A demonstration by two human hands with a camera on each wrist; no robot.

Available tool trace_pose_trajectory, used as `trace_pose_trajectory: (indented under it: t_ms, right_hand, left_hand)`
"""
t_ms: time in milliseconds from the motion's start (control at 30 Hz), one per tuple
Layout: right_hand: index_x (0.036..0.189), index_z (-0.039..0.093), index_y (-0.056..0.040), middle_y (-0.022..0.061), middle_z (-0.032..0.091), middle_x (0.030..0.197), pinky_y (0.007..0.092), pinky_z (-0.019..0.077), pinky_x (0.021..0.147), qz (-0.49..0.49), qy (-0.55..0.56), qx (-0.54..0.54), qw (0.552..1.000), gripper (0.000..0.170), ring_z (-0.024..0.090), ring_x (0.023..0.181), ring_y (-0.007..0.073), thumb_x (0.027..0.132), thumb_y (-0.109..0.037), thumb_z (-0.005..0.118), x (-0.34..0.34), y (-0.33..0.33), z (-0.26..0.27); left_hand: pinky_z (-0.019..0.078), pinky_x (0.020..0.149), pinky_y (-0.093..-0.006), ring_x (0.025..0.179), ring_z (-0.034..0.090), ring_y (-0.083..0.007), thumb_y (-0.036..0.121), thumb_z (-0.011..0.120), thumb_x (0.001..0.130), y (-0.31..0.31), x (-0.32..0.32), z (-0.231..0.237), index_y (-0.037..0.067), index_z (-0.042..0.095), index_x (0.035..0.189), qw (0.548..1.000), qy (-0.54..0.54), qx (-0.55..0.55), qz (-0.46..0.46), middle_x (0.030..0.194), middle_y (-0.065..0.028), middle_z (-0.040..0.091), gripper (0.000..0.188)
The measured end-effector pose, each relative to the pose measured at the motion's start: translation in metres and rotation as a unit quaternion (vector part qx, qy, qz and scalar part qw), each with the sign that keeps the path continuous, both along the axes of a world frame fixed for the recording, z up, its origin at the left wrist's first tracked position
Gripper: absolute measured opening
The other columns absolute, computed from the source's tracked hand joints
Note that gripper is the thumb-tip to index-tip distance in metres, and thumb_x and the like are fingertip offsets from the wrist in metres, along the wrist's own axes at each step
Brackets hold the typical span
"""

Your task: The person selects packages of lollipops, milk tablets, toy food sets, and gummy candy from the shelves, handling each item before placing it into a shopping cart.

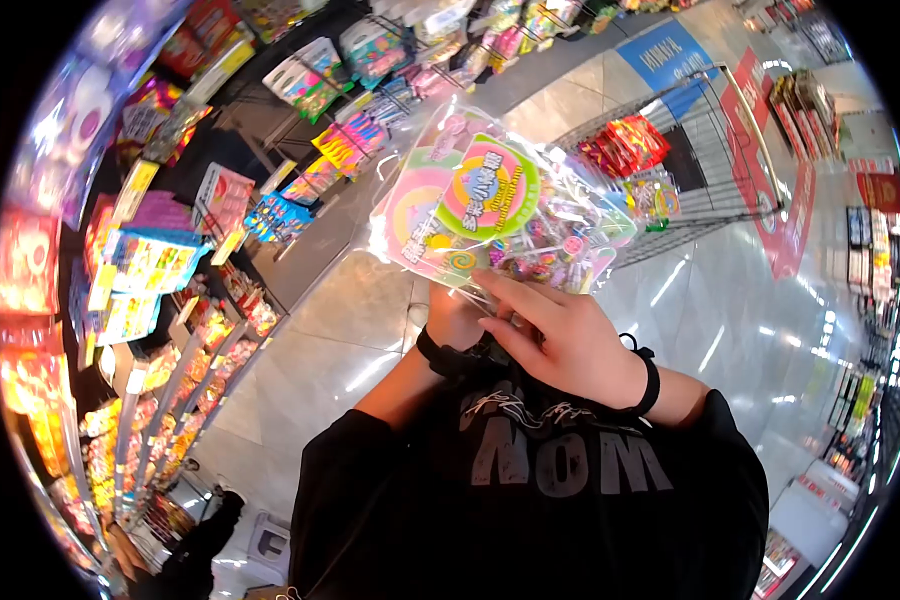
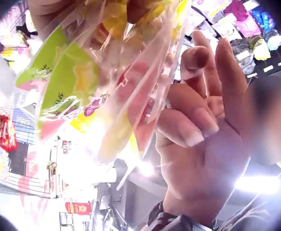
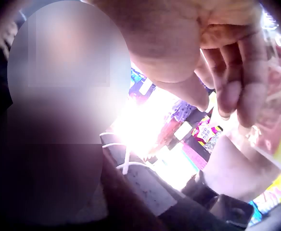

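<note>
A clear plastic bag of wrapped candies [image 1: 560, 235] with a round pink and green label [image 1: 488, 190] is held up in front of the chest. My left hand [image 1: 454, 318] grips it from below and behind, its fingers mostly hidden by the bag. In the left wrist view, green card parts of the candy bag [image 2: 70, 79] hang below that hand's fingers. My right hand [image 1: 580, 345] is beside the lower edge, index fingertip right at the plastic. Seen from the left wrist, the right hand [image 2: 198, 120] has loosely bent fingers with nothing between them.
A wire shopping cart [image 1: 710, 165] with red packets [image 1: 625, 145] and another candy pack [image 1: 653, 198] stands ahead to the right. Shelves of hanging sweets [image 1: 345, 140] run along the left. Another person's dark sleeve [image 1: 205, 540] shows at lower left. Tiled floor [image 1: 320, 330] lies below.
</note>
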State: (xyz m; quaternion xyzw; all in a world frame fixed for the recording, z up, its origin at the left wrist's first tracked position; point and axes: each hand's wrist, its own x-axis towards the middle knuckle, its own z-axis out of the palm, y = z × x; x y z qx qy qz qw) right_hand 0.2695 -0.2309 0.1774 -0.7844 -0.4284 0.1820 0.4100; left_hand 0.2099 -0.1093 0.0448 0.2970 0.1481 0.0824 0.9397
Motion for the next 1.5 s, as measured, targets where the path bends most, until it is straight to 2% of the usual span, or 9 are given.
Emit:
trace_pose_trajectory:
  t_ms: [267,400,733,767,1000,1233,1333,1367,1500]
  right_hand:
    - [0.122,0.065,-0.0048,0.0046,0.064,0.069,0.0283,0.0471,0.056,-0.066,0.152,0.025,0.986,0.037,0.059,0.055,0.0121,0.086,-0.002,0.070,0.080,-0.076,0.011]
    - [0.117,0.066,-0.0021,-0.0046,0.056,0.065,0.0206,0.0410,0.049,-0.322,0.168,0.086,0.928,0.026,0.049,0.053,0.0031,0.092,-0.009,0.066,0.179,-0.162,-0.022]
    - [0.099,0.064,0.0003,0.0066,0.067,0.085,0.0319,0.0592,0.066,-0.552,0.463,0.038,0.692,0.023,0.065,0.067,0.0163,0.088,-0.019,0.067,0.407,-0.440,-0.453]
    - [0.099,0.064,0.0006,0.0081,0.067,0.087,0.0331,0.0589,0.067,-0.493,0.395,-0.060,0.772,0.022,0.067,0.070,0.0192,0.086,-0.016,0.066,0.414,-0.477,-0.536]
    - [0.111,0.063,-0.0046,0.0095,0.066,0.100,0.0378,0.0525,0.077,-0.580,0.467,-0.107,0.659,0.034,0.065,0.092,0.0247,0.081,-0.020,0.070,0.439,-0.438,-0.616]
    - [0.120,0.062,-0.0068,0.0060,0.065,0.095,0.0311,0.0490,0.066,-0.542,0.489,-0.143,0.668,0.042,0.062,0.084,0.0142,0.090,-0.035,0.064,0.442,-0.486,-0.772]
    - [0.119,0.061,-0.0068,0.0049,0.065,0.094,0.0305,0.0492,0.063,-0.490,0.417,-0.209,0.736,0.040,0.062,0.078,0.0148,0.094,-0.038,0.060,0.429,-0.475,-0.720]
    - [0.115,0.060,-0.0063,0.0042,0.064,0.094,0.0291,0.0489,0.061,-0.652,0.533,0.044,0.538,0.031,0.061,0.072,0.0148,0.095,-0.031,0.060,0.425,-0.458,-0.714]
    - [0.103,0.059,-0.0106,0.0062,0.063,0.085,0.0384,0.0470,0.058,-0.722,0.354,0.183,0.565,0.015,0.061,0.072,0.0211,0.093,-0.019,0.066,0.408,-0.426,-0.635]
  left_hand:
    - [0.0549,0.084,-0.0404,0.106,0.061,-0.0249,0.028,0.050,0.101,-0.035,0.048,-0.052,0.003,0.048,0.130,0.995,0.058,-0.081,-0.022,0.120,-0.0106,0.059,0.039]
    - [0.0526,0.091,-0.0472,0.110,0.059,-0.0270,0.030,0.051,0.101,-0.057,0.072,-0.051,0.003,0.049,0.131,0.991,0.106,-0.058,-0.063,0.122,-0.0105,0.059,0.040]
    - [0.0523,0.092,-0.0477,0.109,0.060,-0.0281,0.030,0.051,0.100,-0.102,0.128,-0.061,0.003,0.049,0.130,0.974,0.148,-0.149,-0.086,0.120,-0.0115,0.060,0.040]
    - [0.0523,0.092,-0.0478,0.109,0.060,-0.0282,0.030,0.051,0.100,-0.106,0.132,-0.064,0.003,0.050,0.130,0.973,0.153,-0.151,-0.079,0.120,-0.0116,0.060,0.040]
    - [0.0521,0.092,-0.0481,0.108,0.060,-0.0290,0.030,0.052,0.100,-0.106,0.124,-0.057,0.003,0.050,0.129,0.967,0.201,-0.153,-0.021,0.119,-0.0123,0.060,0.040]
    - [0.0519,0.092,-0.0485,0.107,0.060,-0.0298,0.029,0.052,0.099,-0.118,0.115,-0.050,0.003,0.050,0.129,0.963,0.225,-0.151,-0.002,0.117,-0.0130,0.060,0.040]
    - [0.0518,0.092,-0.0487,0.107,0.060,-0.0301,0.029,0.053,0.099,-0.119,0.113,-0.051,0.003,0.050,0.128,0.962,0.227,-0.154,-0.005,0.117,-0.0133,0.060,0.039]
    - [0.0518,0.092,-0.0487,0.107,0.060,-0.0302,0.029,0.053,0.099,-0.119,0.114,-0.055,0.003,0.051,0.128,0.962,0.224,-0.157,-0.006,0.116,-0.0134,0.060,0.039]
    - [0.0517,0.092,-0.0489,0.106,0.061,-0.0306,0.029,0.053,0.099,-0.122,0.113,-0.060,0.003,0.051,0.128,0.963,0.209,-0.168,-0.021,0.116,-0.0137,0.061,0.039]
